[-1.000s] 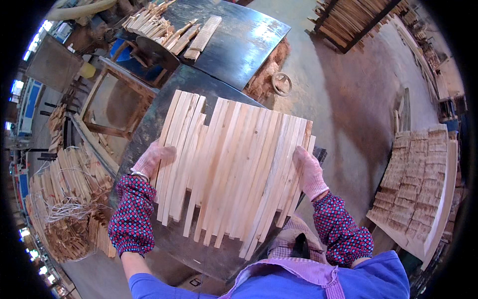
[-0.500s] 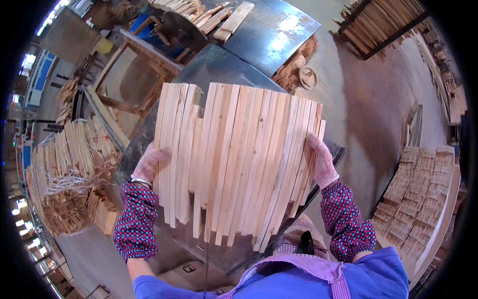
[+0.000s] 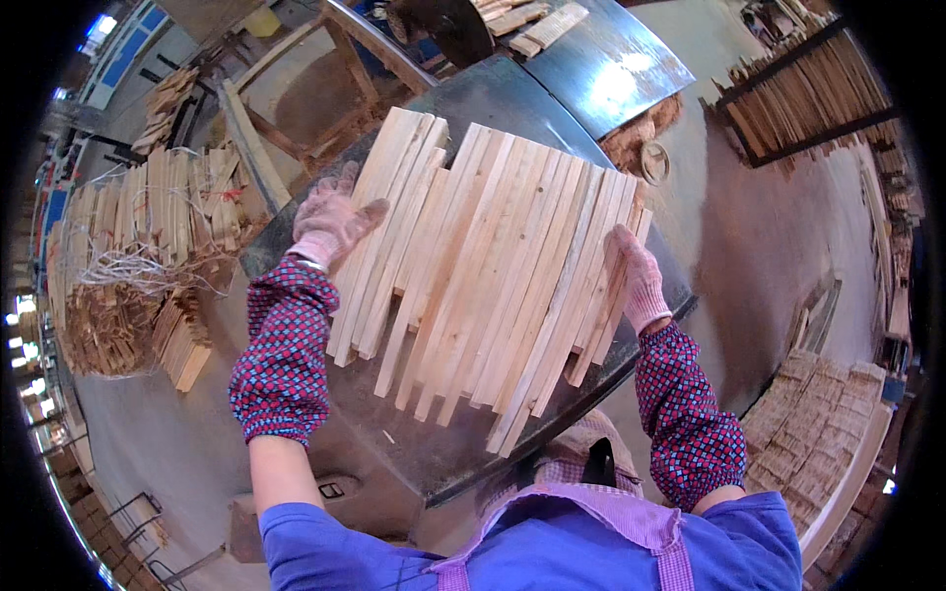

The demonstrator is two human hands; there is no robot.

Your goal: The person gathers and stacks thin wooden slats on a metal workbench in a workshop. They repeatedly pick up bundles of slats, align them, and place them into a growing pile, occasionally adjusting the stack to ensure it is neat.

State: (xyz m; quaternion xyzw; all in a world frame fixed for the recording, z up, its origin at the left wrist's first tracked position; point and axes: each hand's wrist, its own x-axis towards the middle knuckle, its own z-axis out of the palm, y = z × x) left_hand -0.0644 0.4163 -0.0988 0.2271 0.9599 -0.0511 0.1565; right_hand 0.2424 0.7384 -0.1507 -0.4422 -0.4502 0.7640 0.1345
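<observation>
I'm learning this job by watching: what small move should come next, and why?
Probably press the left hand gently inward, toward the right hand: the two flank the wooden strips, and the left looks open, spread rather than gripping.

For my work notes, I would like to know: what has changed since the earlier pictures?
The left hand has opened its grip and is now spread; it has moved forward a little along the left side of the wooden strips. The strips' far ends lean more to the right in the picture than before, though the view has turned too. The right hand stays at the strips' right edge.
</observation>
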